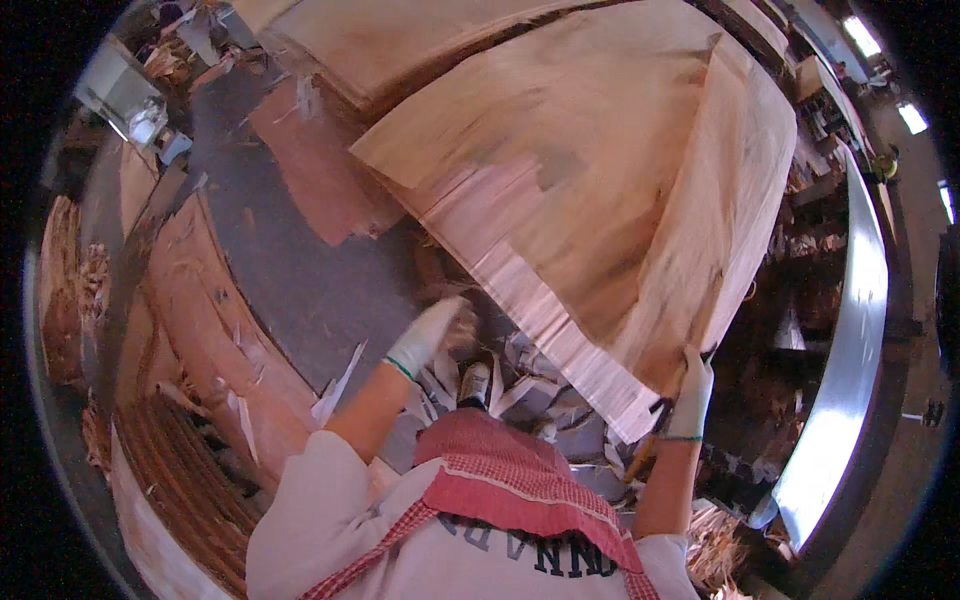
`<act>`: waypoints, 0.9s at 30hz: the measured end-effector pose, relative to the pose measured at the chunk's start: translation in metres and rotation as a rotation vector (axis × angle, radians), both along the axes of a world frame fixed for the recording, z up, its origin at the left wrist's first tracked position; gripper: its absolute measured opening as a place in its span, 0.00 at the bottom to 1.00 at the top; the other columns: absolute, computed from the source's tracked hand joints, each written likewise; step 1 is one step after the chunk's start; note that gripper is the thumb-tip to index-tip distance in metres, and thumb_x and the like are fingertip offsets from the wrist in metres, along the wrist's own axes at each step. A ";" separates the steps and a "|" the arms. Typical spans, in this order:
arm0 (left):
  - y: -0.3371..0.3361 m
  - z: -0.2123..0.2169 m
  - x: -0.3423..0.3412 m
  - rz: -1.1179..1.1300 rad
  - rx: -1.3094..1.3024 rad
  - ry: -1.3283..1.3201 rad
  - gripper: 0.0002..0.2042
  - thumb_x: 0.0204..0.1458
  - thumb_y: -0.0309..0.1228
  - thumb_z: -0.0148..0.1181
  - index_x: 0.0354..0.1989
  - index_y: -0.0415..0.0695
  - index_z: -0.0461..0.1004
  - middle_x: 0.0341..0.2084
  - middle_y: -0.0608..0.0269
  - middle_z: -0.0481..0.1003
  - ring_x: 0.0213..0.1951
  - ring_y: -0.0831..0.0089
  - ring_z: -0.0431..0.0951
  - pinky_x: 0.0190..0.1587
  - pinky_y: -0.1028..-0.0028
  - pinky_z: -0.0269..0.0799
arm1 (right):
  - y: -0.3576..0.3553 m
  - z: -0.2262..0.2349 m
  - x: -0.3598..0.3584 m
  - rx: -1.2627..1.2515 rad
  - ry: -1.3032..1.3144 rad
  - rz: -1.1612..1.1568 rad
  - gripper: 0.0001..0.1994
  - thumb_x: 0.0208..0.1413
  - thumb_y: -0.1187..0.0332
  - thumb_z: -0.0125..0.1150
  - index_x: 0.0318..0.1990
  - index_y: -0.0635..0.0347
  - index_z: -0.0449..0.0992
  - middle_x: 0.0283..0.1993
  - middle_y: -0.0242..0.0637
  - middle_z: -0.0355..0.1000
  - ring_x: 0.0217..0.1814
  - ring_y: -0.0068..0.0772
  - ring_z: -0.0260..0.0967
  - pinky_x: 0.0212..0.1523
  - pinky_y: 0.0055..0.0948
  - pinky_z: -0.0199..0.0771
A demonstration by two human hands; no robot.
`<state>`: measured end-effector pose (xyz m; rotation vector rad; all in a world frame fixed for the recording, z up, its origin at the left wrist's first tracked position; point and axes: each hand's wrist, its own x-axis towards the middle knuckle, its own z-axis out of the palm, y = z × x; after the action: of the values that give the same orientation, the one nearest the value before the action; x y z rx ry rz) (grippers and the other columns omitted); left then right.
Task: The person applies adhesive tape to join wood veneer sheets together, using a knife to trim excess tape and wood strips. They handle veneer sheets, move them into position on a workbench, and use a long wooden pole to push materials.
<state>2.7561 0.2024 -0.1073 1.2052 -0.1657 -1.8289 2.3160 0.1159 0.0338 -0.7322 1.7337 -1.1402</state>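
A large tan wood veneer sheet point(590, 110) lies on a stack in front of me, with a raised fold along its right side. A pale pinkish veneer strip point(540, 310) runs along its near left edge. My right hand point(692, 395), in a white glove, is closed at the sheet's near right corner, some fingers hidden by it. Small dark bits show beside that hand, too unclear to name. My left hand point(445, 328), in a white glove with a green cuff, is left of the strip, apart from it. Motion smears its fingers.
Reddish veneer pieces point(320, 170) lie on the dark floor point(270, 240) at left. Torn scraps point(540, 385) litter the ground by my shoe point(474, 384). A stack of brown sheets point(185, 470) stands lower left. A long shiny metal panel point(840, 370) rises at right.
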 end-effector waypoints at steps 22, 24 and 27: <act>0.009 0.018 -0.047 0.544 -0.039 -0.436 0.17 0.55 0.29 0.56 0.53 0.36 0.69 0.48 0.56 0.72 0.50 0.65 0.73 0.51 0.68 0.71 | 0.207 0.177 -0.144 -0.056 0.404 -0.209 0.08 0.52 0.72 0.56 0.39 0.64 0.76 0.34 0.27 0.72 0.35 0.18 0.64 0.39 0.22 0.66; 0.015 0.031 -0.057 0.492 -0.133 -0.366 0.18 0.56 0.30 0.55 0.53 0.36 0.68 0.48 0.55 0.72 0.50 0.65 0.73 0.51 0.68 0.72 | 0.231 0.191 -0.164 -0.047 0.393 -0.182 0.08 0.52 0.72 0.57 0.38 0.62 0.78 0.33 0.24 0.72 0.34 0.16 0.65 0.38 0.20 0.66; 0.032 0.034 -0.083 0.418 -0.297 -0.376 0.17 0.58 0.30 0.52 0.54 0.36 0.67 0.48 0.55 0.72 0.49 0.64 0.74 0.48 0.65 0.75 | 0.277 0.198 -0.213 -0.049 0.427 -0.284 0.08 0.52 0.71 0.58 0.38 0.65 0.76 0.33 0.28 0.71 0.32 0.21 0.63 0.38 0.24 0.66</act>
<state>2.6727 0.2340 -0.0729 1.2491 -0.3549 -1.1633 2.1027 0.3928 0.2316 -0.8209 2.2293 -1.2865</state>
